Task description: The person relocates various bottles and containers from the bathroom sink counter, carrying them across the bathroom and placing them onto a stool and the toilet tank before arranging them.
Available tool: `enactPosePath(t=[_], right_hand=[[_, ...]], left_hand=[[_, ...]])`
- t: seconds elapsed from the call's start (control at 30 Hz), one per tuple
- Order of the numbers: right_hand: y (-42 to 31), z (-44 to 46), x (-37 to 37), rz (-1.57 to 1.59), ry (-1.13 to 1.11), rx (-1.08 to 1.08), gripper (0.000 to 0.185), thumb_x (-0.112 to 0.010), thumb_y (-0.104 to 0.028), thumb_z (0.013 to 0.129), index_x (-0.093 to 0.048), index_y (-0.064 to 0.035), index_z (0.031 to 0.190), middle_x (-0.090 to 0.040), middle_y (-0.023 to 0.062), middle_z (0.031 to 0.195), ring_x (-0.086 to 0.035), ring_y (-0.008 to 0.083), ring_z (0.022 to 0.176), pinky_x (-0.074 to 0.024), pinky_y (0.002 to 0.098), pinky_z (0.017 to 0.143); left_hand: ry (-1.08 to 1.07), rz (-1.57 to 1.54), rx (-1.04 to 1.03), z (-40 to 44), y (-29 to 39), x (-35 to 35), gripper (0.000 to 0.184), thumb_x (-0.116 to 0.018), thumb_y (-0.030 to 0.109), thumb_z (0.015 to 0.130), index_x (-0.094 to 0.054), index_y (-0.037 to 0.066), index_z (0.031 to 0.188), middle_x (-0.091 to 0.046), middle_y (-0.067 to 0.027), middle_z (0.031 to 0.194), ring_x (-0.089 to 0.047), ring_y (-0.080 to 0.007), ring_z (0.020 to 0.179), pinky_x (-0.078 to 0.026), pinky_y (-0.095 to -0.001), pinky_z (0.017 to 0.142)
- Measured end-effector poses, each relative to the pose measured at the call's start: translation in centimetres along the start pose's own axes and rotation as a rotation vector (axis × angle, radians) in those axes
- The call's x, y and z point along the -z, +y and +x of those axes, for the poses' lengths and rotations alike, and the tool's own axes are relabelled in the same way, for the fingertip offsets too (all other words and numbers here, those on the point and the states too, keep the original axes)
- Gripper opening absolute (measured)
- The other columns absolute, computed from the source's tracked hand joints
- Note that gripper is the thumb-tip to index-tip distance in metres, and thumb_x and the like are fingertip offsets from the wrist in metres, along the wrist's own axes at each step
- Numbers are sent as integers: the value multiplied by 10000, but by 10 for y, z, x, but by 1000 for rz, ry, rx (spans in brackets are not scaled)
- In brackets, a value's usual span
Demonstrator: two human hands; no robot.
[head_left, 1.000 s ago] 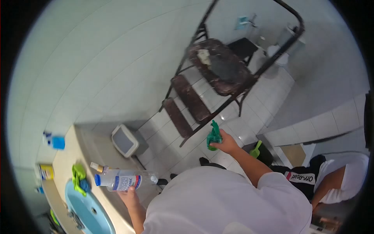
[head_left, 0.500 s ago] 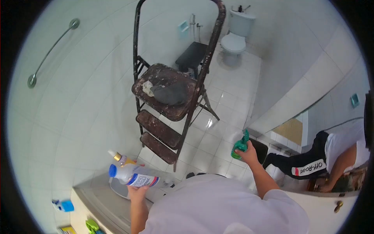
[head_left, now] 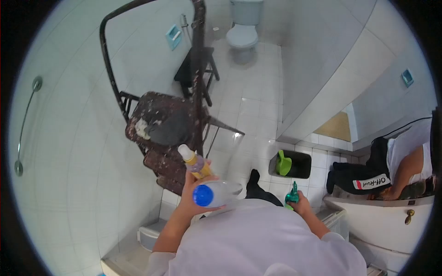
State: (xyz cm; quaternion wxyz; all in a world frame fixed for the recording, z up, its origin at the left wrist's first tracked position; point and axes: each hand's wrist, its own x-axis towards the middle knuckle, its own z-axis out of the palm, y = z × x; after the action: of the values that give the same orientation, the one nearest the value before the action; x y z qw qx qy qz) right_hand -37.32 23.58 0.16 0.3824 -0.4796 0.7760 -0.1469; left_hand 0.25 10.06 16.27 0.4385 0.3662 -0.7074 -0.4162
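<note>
My left hand is juggling two: fingers curled round blue-capped bottle, small pump bottle squeezed beside it. Right hand grips green bottle, down near dark bin; can't tell how tightly fingers pinch. Sketchy bit, imo: two smooth bottles, single grip, so smaller one could slip and smack tiled floor. Stepladder near too; careless swing could knock them.

Even, cool, fairly dim light fills the room, with small glints on the glossy white floor tiles near the dark metal step ladder. Wide-lens distortion bows the pale tiled wall at left, and black vignetting rounds the edges.
</note>
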Motion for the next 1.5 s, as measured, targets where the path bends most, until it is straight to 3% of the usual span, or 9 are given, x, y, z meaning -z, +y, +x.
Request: enactPosePath(t=[0.17,0.2,0.37,0.5,0.7,0.9,1.07,1.2,1.5], right_hand=[[24,38,31,-13,12,-13,507,-717,-165,633,-451,-97,1059,-588,167,910,-559,362,871,-444,385,722],[28,48,35,-17,72,14,511,-720,-166,629,-454,-89,1058,-590,163,901,-561,357,870,-447,382,719],[55,95,58,51,255,-42,505,-720,-137,623,-463,-79,1053,-595,155,889,-569,344,857,-450,381,712],[49,117,81,153,336,-61,477,-713,-122,631,-462,-68,1033,-600,149,882,-581,324,842,-453,365,708],[44,124,70,383,501,-50,498,-734,-116,641,-464,-10,1046,-605,109,870,-584,218,816,-453,309,712],[-36,162,80,705,342,108,416,-681,-4,686,-479,7,1050,-577,93,930,-559,152,833,-455,268,750],[-67,244,71,721,410,99,442,-707,-67,684,-486,15,1058,-583,87,942,-561,165,843,-448,276,745],[-88,309,74,628,322,52,583,-759,-202,637,-473,-10,1107,-594,117,927,-568,196,856,-443,295,754],[-162,481,134,444,94,27,527,-744,-165,648,-478,18,1066,-604,138,915,-570,241,877,-433,331,789]], left_hand=[[-70,-31,43,93,-21,-50,588,-833,254,453,-599,127,977,-298,-192,1268,-318,-361,1179,-321,-420,960],[-154,190,-92,113,-25,-54,794,-838,224,463,-468,111,1157,-265,-176,1299,-338,-325,1177,-323,-400,961],[-240,23,-49,187,-46,-84,1233,-848,171,485,57,65,1316,-247,-133,1324,-393,-223,1150,-342,-363,952],[-138,-137,7,239,-61,-108,1158,-841,177,497,-24,72,1312,-293,-115,1280,-456,-223,1086,-389,-341,908],[301,141,-255,351,-121,-136,563,-792,245,584,-511,10,1011,-362,-144,1125,-396,-287,1046,-352,-379,874],[792,1,5,445,-251,-117,624,-793,303,574,-526,1,1051,-361,-189,1115,-407,-311,1010,-352,-366,876],[1112,487,471,470,-345,-60,729,-760,498,514,-585,-1,1015,-357,-239,1106,-411,-341,1018,-368,-392,874],[999,575,447,451,-409,-35,693,-748,490,514,-595,54,1031,-346,-252,1134,-392,-375,1054,-360,-406,890],[703,692,618,497,-436,-17,678,-731,471,546,-584,53,1059,-308,-237,1206,-318,-393,1123,-296,-430,933]])
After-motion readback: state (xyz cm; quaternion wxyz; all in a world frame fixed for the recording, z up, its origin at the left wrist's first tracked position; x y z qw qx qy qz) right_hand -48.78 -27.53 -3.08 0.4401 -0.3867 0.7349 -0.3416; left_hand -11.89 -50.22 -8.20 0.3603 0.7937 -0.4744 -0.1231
